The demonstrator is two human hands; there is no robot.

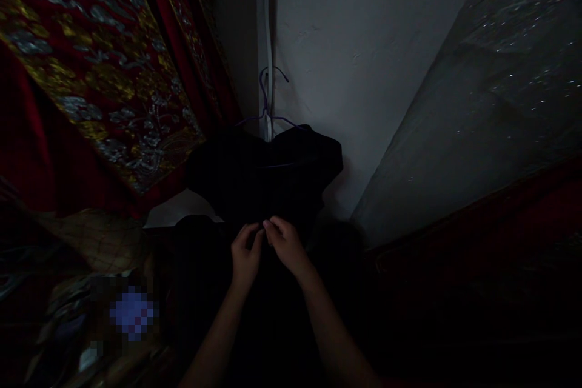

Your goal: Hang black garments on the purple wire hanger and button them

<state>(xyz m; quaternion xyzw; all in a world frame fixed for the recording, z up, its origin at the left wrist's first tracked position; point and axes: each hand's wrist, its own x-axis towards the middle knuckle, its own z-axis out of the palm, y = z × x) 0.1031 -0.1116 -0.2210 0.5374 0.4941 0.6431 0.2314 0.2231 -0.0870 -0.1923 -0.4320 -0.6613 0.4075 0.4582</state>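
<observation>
A black garment (291, 188) hangs from a thin purple wire hanger (267, 110) by the pale wall. It is so dark that its seams and fastenings cannot be made out. In front of its lower middle, my left hand (245, 257) is closed, thumb and forefinger pinched together at the dark cloth. My right hand (285, 245) is closed in a pinch too, its fingertips almost touching the left ones. Whatever small part of the cloth sits between the fingertips is hidden in the dark.
A red cloth with gold and silver embroidery (109, 42) hangs at the left. To the right is a shiny translucent sheet (495, 73), above dark red cloth (513, 212). A white pipe or cable (268, 12) runs down the wall (354, 24). Blurred clutter (68, 321) lies lower left.
</observation>
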